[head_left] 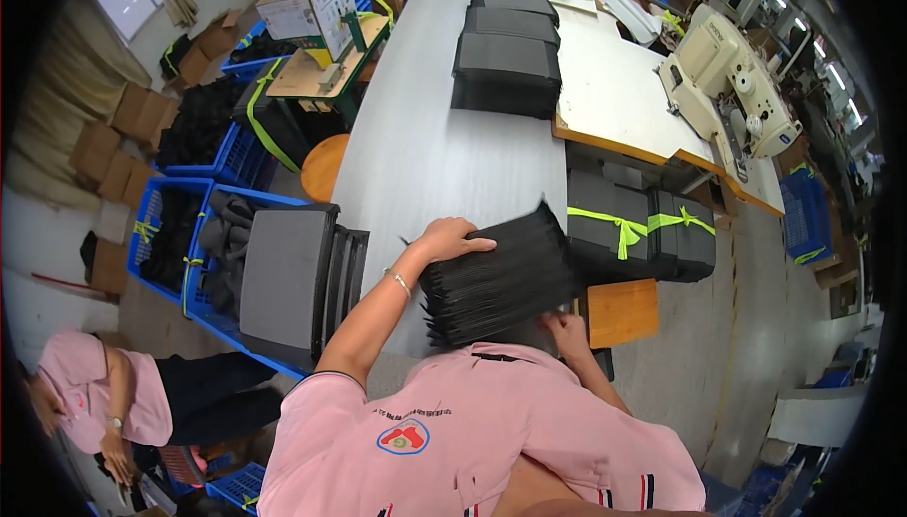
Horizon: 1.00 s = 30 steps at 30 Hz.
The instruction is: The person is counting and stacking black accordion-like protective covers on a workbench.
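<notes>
- Left hand (452, 237) lies flat, gripping the top of a thick stack of black fabric pieces (496, 281).
- Right hand (567, 333) cups the stack's ragged underside.
- The stack is held over the smooth grey table (425, 139).

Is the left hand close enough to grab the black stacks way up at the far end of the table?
Probably not as things stand. The left hand rests on the black stack being held, and the far stacks lie well beyond it up the grey table.

Left hand (453, 237) flat, fingers spread — right hand (567, 333) cupped, lower.
</notes>
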### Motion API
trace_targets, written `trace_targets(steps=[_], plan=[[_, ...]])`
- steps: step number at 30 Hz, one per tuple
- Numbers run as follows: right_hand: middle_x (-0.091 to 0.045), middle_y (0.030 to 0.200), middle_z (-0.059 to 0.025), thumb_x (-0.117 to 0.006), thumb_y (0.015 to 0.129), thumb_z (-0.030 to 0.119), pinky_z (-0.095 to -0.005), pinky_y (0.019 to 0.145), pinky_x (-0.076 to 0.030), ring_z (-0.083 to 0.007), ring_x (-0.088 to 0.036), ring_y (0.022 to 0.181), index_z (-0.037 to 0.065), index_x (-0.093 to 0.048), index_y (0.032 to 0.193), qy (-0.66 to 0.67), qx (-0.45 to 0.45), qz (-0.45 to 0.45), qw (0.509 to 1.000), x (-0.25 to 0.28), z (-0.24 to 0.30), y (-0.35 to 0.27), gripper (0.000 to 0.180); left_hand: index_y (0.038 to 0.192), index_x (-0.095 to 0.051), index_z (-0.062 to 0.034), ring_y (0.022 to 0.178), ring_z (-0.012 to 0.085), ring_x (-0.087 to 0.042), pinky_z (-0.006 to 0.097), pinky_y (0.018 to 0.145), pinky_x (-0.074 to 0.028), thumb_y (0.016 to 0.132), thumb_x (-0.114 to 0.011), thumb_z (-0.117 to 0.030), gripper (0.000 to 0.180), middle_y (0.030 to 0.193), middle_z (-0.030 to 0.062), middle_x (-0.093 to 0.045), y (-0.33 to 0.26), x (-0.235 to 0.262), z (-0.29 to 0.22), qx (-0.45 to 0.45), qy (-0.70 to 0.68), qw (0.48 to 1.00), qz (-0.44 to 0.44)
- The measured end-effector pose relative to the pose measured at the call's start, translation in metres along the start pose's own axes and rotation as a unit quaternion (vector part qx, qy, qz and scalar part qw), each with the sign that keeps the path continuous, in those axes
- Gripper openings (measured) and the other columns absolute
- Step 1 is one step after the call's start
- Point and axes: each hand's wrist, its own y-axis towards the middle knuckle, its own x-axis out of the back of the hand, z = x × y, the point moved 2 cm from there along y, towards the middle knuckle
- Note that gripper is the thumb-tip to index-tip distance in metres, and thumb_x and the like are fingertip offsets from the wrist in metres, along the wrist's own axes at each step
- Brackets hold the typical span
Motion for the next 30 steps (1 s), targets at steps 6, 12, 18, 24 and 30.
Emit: trace_targets(steps=[6,12,18,24,30], plan=[[-0.071,0.126,-0.0176,-0.06,0.102,0.019,-0.0335,0.098,-0.051,-0.0256,-0.07,0.115,-0.002,-0.063,0.136,-0.179,0.341,-0.235,0.893,0.015,0.156,0.058,0.039,0.112,-0.072,0.0001,0.091,0.016,-0.069,0.034,0.08,-0.053,0.101,-0.064,-0.047,0.049,0.099,0.0069,-0.075,-0.015,-0.006,0.033,0.012,-0.429,0.891,-0.15],[-0.044,0.158,-0.0181,-0.072,0.094,0.038,-0.0375,0.118,-0.037,-0.0346,-0.043,0.146,0.004,-0.045,0.152,-0.355,0.486,-0.074,0.795,-0.044,0.282,0.103,0.072,0.133,-0.061,-0.0031,0.115,0.015,-0.061,0.032,0.101,-0.046,0.105,-0.055,-0.051,0.055,0.124,0.0044,-0.068,-0.001,-0.048,0.068,0.033,-0.698,0.671,-0.247],[-0.015,0.172,-0.0032,-0.082,0.078,0.05,-0.0839,0.111,-0.007,-0.0366,-0.012,0.158,0.04,-0.033,0.16,-0.568,0.419,0.156,0.691,-0.133,0.265,0.13,0.096,0.143,-0.056,-0.0062,0.095,0.0111,-0.06,0.026,0.079,-0.049,0.106,-0.056,-0.036,0.048,0.123,0.0018,-0.065,-0.032,-0.137,0.122,0.243,-0.598,0.719,-0.257],[-0.016,0.172,-0.0011,-0.088,0.073,0.021,-0.0816,0.114,-0.007,-0.0408,-0.008,0.158,0.043,-0.034,0.159,-0.575,0.429,0.263,0.645,-0.131,0.306,0.176,0.104,0.151,-0.044,-0.0022,0.101,0.0118,-0.06,0.028,0.084,-0.05,0.104,-0.061,-0.029,0.056,0.122,0.0023,-0.062,-0.037,-0.145,0.103,0.178,-0.668,0.663,-0.289],[-0.019,0.17,-0.0128,-0.088,0.073,0.024,-0.0761,0.117,-0.014,-0.0408,-0.017,0.157,0.039,-0.039,0.157,-0.5,0.481,0.179,0.698,-0.129,0.326,0.224,0.098,0.155,-0.036,-0.0008,0.115,0.019,-0.063,0.035,0.097,-0.051,0.102,-0.063,-0.031,0.066,0.134,0.0079,-0.061,0.023,-0.118,0.117,0.139,-0.744,0.602,-0.254]])
